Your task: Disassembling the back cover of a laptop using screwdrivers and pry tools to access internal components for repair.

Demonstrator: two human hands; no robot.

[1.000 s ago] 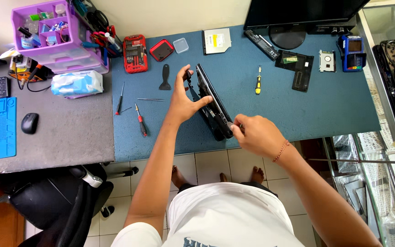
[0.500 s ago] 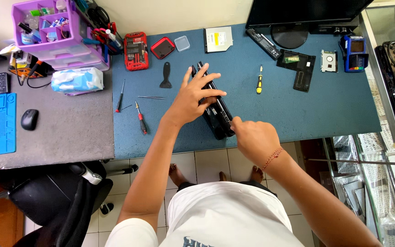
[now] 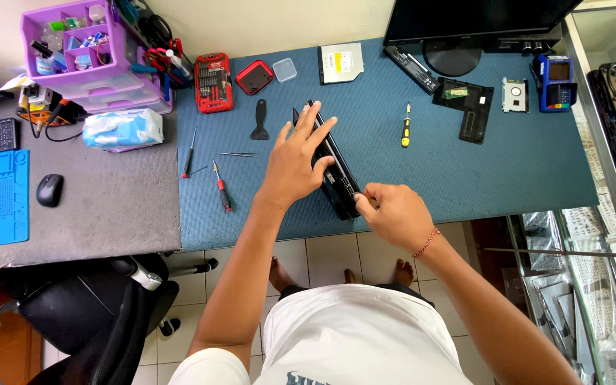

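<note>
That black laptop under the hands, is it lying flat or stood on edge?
On edge: the black laptop shows only its thin side, with the left hand spread on it and the right hand at its near end.

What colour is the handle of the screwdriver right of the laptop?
Yellow and black screwdriver; head view shows it best.

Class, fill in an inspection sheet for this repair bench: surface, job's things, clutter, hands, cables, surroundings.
Surface: blue mat beside a grey desk.
Job's things: black laptop stood on edge, slanted across the mat.
Clutter: yellow-handled screwdriver, red bit set, black scraper, purple organiser.
Hands: left hand flat against the laptop; right hand pinching its near end.
Cables: black loops behind the organiser.
Surroundings: monitor, office chair, tiled floor.
</note>
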